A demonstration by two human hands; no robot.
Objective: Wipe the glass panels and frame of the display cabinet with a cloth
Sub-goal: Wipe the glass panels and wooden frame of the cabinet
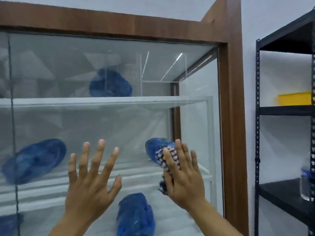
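Observation:
The display cabinet fills the view, with a brown wooden frame [231, 116] along its top and right side and a large glass panel [85, 68] in front. My right hand [184, 174] presses a blue-and-white checked cloth [162, 159] flat against the glass near the right frame post. The cloth peeks out left of and under the palm. My left hand [90, 178] is spread flat on or just off the glass to the left, fingers apart, holding nothing.
Inside the cabinet several blue wrapped items [110, 84] lie on glass shelves [102, 101]. A vertical seam between panels [12, 116] runs at the far left. A dark metal rack [286, 109] stands to the right, holding a yellow box [294, 98] and a clear container [306, 184].

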